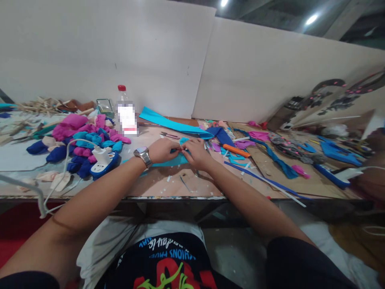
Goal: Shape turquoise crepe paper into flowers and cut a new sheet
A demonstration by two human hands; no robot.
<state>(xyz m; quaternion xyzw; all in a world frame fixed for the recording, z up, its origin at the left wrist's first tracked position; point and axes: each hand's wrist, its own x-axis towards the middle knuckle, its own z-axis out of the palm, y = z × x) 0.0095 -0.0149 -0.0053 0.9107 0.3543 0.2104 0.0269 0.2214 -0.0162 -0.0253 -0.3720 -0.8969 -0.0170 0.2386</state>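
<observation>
Turquoise fabric [177, 161] front and centre, at the counter [159, 184], pinched in the fingers of left hand [164, 151] and right hand [197, 153], close together! Snips [170, 135] lie just beyond, bunched cloth [70, 126] left, an orange tool [236, 151] right.

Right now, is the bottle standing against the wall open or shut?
Shut: the bottle stands upright with its red cap on the neck. How tightly it's screwed, I can't tell.
</observation>
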